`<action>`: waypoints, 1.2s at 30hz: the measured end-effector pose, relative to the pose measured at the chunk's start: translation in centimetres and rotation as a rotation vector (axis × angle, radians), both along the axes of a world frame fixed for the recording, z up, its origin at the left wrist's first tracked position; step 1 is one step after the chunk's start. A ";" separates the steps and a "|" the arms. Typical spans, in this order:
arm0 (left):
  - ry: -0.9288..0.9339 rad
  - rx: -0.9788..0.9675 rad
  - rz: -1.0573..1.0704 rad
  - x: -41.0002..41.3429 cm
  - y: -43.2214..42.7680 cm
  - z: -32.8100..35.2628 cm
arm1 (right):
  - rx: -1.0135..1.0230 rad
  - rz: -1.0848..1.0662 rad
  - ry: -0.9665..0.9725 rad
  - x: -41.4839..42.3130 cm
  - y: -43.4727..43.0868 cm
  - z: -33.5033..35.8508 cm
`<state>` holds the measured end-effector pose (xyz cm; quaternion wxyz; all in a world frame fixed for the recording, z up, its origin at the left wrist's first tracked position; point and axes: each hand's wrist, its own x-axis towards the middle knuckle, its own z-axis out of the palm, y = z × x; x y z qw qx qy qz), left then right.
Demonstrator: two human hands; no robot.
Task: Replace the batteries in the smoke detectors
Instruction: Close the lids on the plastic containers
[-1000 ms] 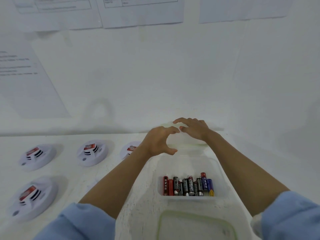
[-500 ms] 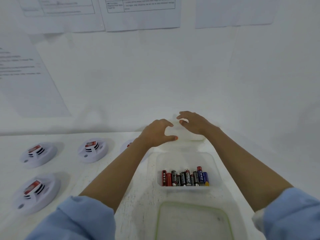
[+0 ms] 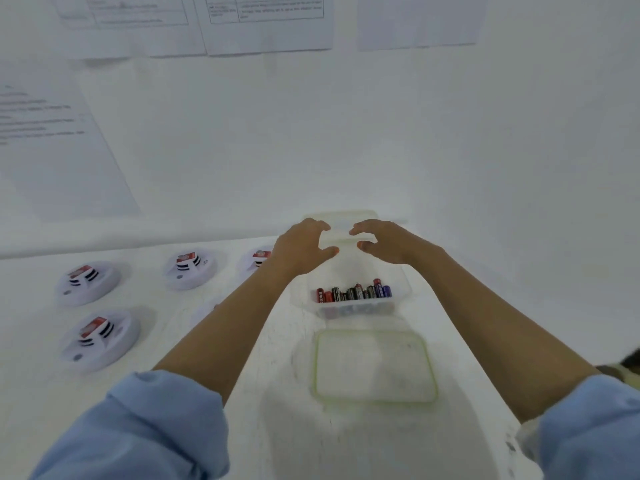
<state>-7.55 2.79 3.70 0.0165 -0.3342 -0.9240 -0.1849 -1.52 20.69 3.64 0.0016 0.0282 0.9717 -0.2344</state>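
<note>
Batteries (image 3: pixel 353 292) stand in a row along the near wall of a clear tub (image 3: pixel 353 311) in the middle of the white table (image 3: pixel 173 341). They are red, black and blue, and their labels are too small to read. In front of the tub a clear lid (image 3: pixel 374 365) with a greenish rim lies flat.

Behind the tub, by the wall, is a second translucent container (image 3: pixel 349 220). It is pale and hard to tell from the white behind it, and only its top edge and a strip of its front show between the hands. The left hand (image 3: pixel 303 247) and the right hand (image 3: pixel 389 242) are at this container, apart from each other, with fingers curved and thumbs below. The left fingertips overlap its top edge. I cannot tell whether either hand grips the container or only hovers at it.

Four smoke detectors (image 3: pixel 100 341) lie face up on the table to the left, each with a red label that is blurred beyond reading. A fifth detector (image 3: pixel 258 259) is half hidden behind the left wrist. A faint round shape (image 3: pixel 207 310) beside the left forearm is too washed out to identify.

Blue sleeves (image 3: pixel 138 427) fill the bottom corners. Paper sheets (image 3: pixel 266 26) on the wall are cut off by the top edge and their print is illegible. A dark object (image 3: pixel 632 362) is clipped at the right edge.
</note>
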 end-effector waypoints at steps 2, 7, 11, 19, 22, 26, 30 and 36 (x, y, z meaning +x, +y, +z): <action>0.005 0.025 0.009 1.6 -0.6 -0.2 | 0.003 0.003 -0.008 1.9 -0.3 -0.2; -0.002 0.098 0.047 6.5 -2.1 -1.0 | -0.014 0.026 0.028 6.7 -1.1 -0.8; 0.042 0.249 0.059 10.9 -3.8 -3.1 | 0.007 0.089 0.203 11.0 -1.6 -2.2; -0.170 0.046 -0.049 14.0 -9.0 -8.2 | 0.184 0.119 0.047 17.7 -1.3 -5.5; -0.207 0.059 -0.043 13.9 -9.6 -8.9 | 0.166 0.116 -0.122 18.5 -0.3 -6.6; -0.227 0.131 -0.091 14.3 -10.0 -8.6 | 0.058 0.143 -0.080 18.8 0.7 -7.0; -0.292 0.358 -0.096 14.4 -10.6 -8.0 | -0.089 0.162 0.005 18.6 1.5 -6.4; -0.314 0.625 -0.020 11.6 -9.0 -6.0 | -0.497 -0.031 0.233 16.2 1.1 -4.0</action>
